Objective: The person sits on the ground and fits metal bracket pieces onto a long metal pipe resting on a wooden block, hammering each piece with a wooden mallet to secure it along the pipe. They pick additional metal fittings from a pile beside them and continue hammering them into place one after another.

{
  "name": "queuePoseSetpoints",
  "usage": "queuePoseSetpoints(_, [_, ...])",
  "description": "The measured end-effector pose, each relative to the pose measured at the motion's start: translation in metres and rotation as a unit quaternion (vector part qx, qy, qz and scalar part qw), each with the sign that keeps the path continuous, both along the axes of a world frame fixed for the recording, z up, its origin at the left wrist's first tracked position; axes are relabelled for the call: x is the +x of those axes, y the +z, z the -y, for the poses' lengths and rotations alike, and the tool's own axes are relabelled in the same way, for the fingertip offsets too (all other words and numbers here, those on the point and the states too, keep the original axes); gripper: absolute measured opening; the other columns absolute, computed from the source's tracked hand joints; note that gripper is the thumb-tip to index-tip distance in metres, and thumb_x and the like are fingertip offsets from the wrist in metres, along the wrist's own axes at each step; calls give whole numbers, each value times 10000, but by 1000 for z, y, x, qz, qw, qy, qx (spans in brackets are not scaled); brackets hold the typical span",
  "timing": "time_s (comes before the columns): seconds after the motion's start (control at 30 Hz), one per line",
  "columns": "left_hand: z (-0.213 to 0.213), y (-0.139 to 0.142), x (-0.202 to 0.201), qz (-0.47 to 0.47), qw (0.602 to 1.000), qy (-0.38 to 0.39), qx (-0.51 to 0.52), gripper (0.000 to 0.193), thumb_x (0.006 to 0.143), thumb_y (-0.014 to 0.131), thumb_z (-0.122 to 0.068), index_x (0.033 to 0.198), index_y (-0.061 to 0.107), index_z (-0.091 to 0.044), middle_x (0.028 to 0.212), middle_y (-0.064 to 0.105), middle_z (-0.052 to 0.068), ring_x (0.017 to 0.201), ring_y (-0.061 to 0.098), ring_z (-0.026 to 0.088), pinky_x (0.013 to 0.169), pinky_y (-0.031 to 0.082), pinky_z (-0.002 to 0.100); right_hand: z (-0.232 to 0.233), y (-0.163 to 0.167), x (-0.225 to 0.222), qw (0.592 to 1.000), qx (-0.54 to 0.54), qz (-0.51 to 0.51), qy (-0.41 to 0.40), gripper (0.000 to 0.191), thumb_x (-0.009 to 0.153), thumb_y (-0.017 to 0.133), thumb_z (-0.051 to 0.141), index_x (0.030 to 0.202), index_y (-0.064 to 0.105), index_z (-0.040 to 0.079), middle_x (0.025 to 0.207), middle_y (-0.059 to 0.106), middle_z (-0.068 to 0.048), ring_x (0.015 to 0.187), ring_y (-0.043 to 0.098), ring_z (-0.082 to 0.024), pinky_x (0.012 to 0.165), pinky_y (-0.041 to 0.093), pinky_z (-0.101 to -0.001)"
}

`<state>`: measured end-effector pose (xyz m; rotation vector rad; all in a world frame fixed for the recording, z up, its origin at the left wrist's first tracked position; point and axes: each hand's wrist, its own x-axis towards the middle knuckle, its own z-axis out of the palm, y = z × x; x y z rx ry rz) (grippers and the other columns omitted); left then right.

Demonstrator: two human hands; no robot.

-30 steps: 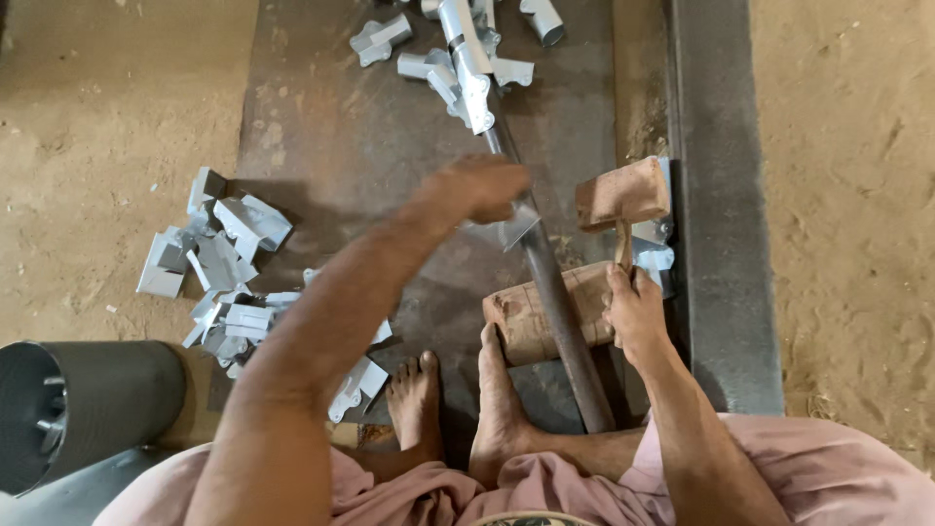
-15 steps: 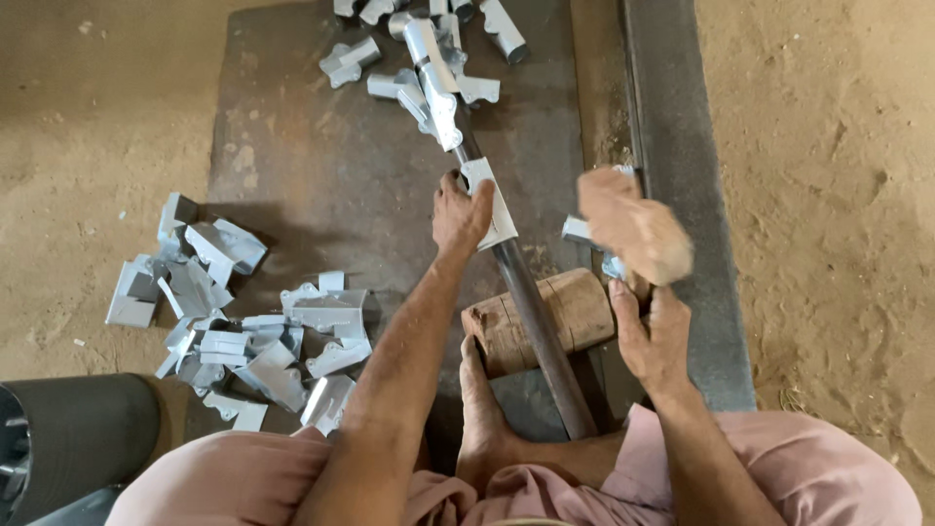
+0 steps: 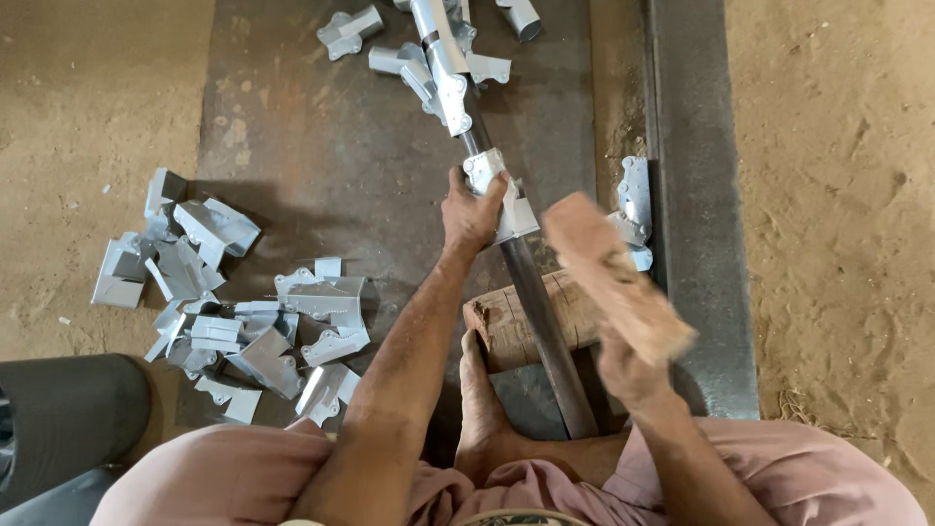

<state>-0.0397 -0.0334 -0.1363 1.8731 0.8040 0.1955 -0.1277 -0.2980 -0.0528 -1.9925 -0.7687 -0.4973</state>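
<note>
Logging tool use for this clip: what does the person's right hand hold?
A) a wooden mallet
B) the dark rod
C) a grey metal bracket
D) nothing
A: the right hand grips a wooden mallet, raised and motion-blurred, beside the dark rod.

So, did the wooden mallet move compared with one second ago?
Yes. The wooden mallet has come up off the metal rod and now hangs raised to the right of it.
</note>
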Motion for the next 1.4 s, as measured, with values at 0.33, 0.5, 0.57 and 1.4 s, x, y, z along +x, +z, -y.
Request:
queuePoseSetpoints(0.33, [6,5,-4,1,1000,-8,30,697,784,684,-612,1215,609,-69,1092,743,255,1067,697,451,922,535,510,2,3,-6,1000,-21,2,8,326,1128,510,253,1199,621,-44,1025,706,-309,927,693,-445,793,566,-489])
queuePoseSetpoints(0.5, [8,24,-3,-41,999,-7,33,743,771,674,-607,1323,568,-119,1137,701,273,1099,648,473,949,499,530,-2,2,-4,861,-353,-345,-118,342,1074,639,336,1148,670,3,939,727,-268,899,698,-451,796,537,-537])
queuePoseSetpoints(0.57, [9,26,-4,-61,997,-19,49,714,797,658,-621,1287,595,-105,1143,714,262,1112,655,469,960,500,538,2,-3,-6,956,-144,-241,-86,269,1031,599,245,1131,675,6,932,725,-243,873,717,-429,764,559,-509])
queuePoseSetpoints(1.4, [46,27,16,-163,975,146,-26,893,790,615,-746,1357,560,-59,1267,668,207,1220,615,410,1032,458,533,28,-55,11,883,108,-403,-214,422,1108,477,429,1037,503,14,669,517,-50,591,554,-223,496,435,-382])
